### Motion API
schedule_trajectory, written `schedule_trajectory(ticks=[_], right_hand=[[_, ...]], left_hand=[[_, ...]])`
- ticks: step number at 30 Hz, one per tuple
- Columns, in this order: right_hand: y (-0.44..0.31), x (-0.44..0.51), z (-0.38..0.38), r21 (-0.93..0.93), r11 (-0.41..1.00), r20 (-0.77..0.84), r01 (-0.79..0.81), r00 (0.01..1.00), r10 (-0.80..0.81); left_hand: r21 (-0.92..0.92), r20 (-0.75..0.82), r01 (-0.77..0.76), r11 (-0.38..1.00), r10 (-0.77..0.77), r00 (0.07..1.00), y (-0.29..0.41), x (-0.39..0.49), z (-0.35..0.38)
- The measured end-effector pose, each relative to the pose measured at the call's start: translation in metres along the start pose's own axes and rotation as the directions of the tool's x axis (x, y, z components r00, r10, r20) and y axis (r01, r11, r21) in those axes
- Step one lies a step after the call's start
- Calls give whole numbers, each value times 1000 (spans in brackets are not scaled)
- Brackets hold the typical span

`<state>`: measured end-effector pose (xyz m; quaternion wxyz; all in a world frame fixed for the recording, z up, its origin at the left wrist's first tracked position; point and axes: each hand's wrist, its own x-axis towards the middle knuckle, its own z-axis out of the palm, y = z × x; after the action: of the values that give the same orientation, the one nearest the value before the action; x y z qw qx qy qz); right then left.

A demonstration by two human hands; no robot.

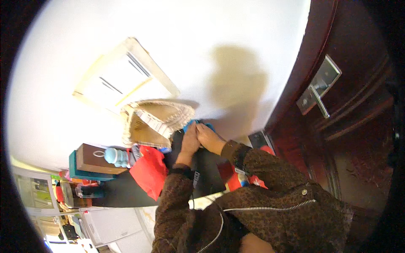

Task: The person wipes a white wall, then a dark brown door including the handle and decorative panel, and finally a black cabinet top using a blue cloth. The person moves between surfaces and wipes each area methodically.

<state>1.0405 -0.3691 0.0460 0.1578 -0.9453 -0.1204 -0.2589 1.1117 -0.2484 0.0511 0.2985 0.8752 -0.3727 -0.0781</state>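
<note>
My left hand [190, 142] and my right hand [210, 139] meet at the far edge of a black tabletop [205, 167], close to the white wall. Both sets of fingers close on a blue item [209, 126], perhaps cloth, that shows behind and beside them; its full shape is hidden. Just left of the hands, a woven basket [152, 139] with a striped fabric lining leans on the wall. A red bag [150, 172] lies on the tabletop by my left forearm.
Left of the red bag are a light blue bottle [115, 157], a brown box [95, 158] and a teal box [74, 167]. A red and yellow package [235, 181] lies under my right forearm. At the right stands a dark red door with a metal handle [319, 101].
</note>
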Motion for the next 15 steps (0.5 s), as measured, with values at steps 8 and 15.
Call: schedule_trajectory(ticks=[8, 15], right_hand=[[-18, -24, -20, 67, 990, 173, -121, 979, 108], [-77, -49, -58, -154, 985, 312, -80, 942, 125]], left_hand=[[160, 10, -80, 984, 79, 997, 6, -21, 13], [280, -4, -279, 918, 292, 956, 27, -95, -5]])
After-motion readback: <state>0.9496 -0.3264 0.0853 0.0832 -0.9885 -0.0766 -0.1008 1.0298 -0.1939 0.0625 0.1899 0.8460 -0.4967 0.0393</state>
